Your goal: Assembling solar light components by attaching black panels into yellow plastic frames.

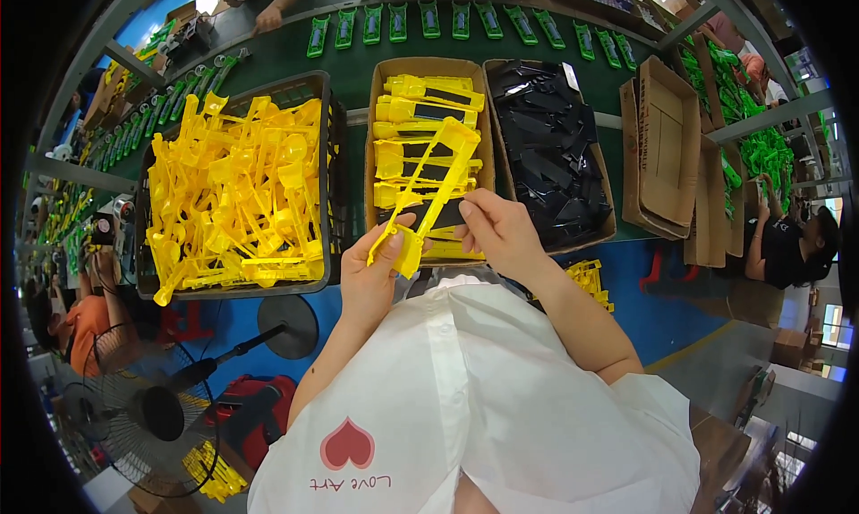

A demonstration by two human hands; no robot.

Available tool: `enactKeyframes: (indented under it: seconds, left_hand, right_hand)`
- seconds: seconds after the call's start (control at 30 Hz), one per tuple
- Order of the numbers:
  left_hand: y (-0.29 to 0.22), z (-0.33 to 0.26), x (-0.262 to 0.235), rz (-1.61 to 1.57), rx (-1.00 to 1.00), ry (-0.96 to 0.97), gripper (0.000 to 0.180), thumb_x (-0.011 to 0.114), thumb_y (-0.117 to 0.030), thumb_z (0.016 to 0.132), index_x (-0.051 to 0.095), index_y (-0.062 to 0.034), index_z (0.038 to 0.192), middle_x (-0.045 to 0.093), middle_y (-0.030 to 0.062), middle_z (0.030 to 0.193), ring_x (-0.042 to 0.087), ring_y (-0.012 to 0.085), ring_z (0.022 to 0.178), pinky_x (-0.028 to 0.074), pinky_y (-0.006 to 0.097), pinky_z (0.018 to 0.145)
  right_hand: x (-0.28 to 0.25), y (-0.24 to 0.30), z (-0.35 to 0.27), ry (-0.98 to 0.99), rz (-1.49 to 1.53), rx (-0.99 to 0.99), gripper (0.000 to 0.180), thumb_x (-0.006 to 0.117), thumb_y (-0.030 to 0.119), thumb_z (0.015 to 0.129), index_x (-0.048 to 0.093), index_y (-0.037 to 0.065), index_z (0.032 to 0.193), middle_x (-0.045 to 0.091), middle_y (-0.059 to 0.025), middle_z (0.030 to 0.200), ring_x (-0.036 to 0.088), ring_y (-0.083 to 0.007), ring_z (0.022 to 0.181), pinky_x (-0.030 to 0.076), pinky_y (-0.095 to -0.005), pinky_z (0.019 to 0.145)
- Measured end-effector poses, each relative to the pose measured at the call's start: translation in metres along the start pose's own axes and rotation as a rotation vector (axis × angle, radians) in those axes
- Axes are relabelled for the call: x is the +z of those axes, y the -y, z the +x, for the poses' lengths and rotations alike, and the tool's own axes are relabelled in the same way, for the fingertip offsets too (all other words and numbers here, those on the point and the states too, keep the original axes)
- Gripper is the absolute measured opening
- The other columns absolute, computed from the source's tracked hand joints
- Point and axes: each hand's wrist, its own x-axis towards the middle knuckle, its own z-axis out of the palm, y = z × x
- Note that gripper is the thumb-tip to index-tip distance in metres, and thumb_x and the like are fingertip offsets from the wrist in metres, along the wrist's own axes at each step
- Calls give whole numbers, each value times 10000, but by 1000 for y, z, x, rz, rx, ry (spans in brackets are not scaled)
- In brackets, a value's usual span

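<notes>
My left hand (369, 268) is closed round the lower end of a yellow plastic frame (447, 183), which is long, open in the middle and tilted up to the right. Just right of it, my right hand (506, 237) has its fingers curled together; whether a small piece is between them I cannot make out. Below the frame's upper end stands a cardboard box (369, 147) holding a stack of yellow frames with black panels (429, 111). On the right, another box holds glossy black plastic panels (546, 156).
A black crate (327, 138) heaped with yellow parts (237, 192) stands at the left. Green parts (398, 22) line the far belt. At the right are empty cardboard boxes (662, 147). A fan (161, 411) stands at the lower left. Other people work nearby.
</notes>
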Motion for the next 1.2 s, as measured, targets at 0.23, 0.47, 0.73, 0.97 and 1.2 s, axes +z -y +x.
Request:
enactKeyframes:
  seconds: [0.23, 0.47, 0.73, 0.97, 1.2]
  left_hand:
    - [8, 0, 2, 157, 126, -60, 266, 507, -137, 870, 552, 17, 1082, 575, 77, 973, 575, 121, 825, 437, 191, 692]
    - [-1, -1, 2, -54, -9, -57, 296, 492, -144, 876, 513, 41, 1106, 579, 115, 993, 602, 171, 823, 478, 230, 694]
    - [-26, 7, -41, -44, 40, -93, 259, 505, -125, 860, 532, 29, 1067, 531, 117, 1111, 576, 182, 840, 483, 248, 701]
    - [-20, 21, -54, 445, -193, 9, 219, 576, -109, 820, 568, 21, 996, 608, 89, 865, 600, 141, 704, 501, 229, 612]
    - [-16, 22, -54, 421, -254, 28, 183, 583, -113, 816, 585, 11, 951, 603, 77, 831, 594, 125, 720, 495, 221, 635]
  right_hand:
    - [6, -6, 8, 63, -798, -763, 71, 556, 69, 752, 498, 35, 730, 513, -85, 597, 522, -234, 520, 417, -302, 459]
    - [-2, -18, 8, -67, -108, -166, 169, 500, 170, 864, 498, 18, 792, 514, -64, 587, 498, -133, 492, 390, -251, 458]
    - [-20, -13, 9, 131, 236, 73, 151, 559, 125, 837, 529, -18, 872, 536, -23, 605, 465, -52, 466, 371, -180, 428]
    - [-3, -2, 10, 212, 35, 189, 168, 550, 138, 841, 497, 4, 755, 525, -18, 519, 442, -53, 391, 329, -197, 369]
    - [2, 3, 12, 181, -310, 200, 187, 550, 153, 839, 502, -11, 762, 528, -43, 508, 456, -79, 391, 344, -215, 386]
